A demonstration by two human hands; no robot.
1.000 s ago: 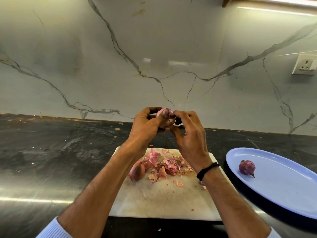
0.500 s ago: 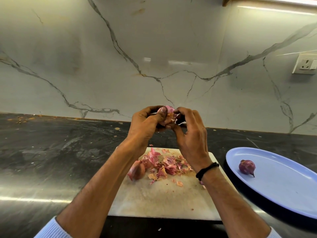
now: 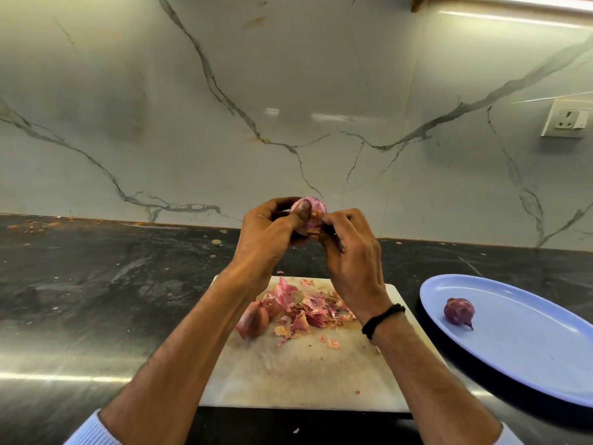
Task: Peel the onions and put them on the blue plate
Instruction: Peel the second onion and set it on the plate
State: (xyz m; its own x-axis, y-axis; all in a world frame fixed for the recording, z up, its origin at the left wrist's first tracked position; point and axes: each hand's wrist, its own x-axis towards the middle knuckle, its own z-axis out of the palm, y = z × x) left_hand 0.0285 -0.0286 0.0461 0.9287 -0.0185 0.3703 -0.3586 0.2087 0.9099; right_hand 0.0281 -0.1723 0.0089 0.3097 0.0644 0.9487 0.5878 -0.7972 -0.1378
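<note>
While the head view looks down over both forearms, held onion (image 3: 313,208): raised above the far edge of the cutting board, between the two hands, with pale pink flesh partly bared.
Left hand (image 3: 269,236): fingers curled round the held onion from the left, thumb laid across its front; the grip wraps the bulb.
Right hand (image 3: 353,258): grip pinching at the held onion's right side, fingers bent, back of the hand toward the camera.
Wristband (image 3: 382,319): black, on the right wrist.
Cutting board (image 3: 305,374): pale and stained, lying on the desk beneath the forearms.
Peels (image 3: 308,308): a loose heap of pink and tan scraps on the board's far half, with a few crumbs strewn nearer.
Unpeeled onion (image 3: 255,317): on the board at the left edge of the heap, touching it, papery skin on.
Blue plate (image 3: 529,364): oval, on the desk just right of the board, partly cut off by the frame edge.
Purple onion (image 3: 458,311): lying on the plate's left part, dark and glossy.
Desk (image 3: 96,284): dark and streaked, with bands of glare at left and crumbs along its back edge.
Wall (image 3: 256,91): white marble with grey veins.
Socket (image 3: 566,118): on the wall at upper right.
Sleeves (image 3: 86,431): light blue cuffs at the bottom corners.
</note>
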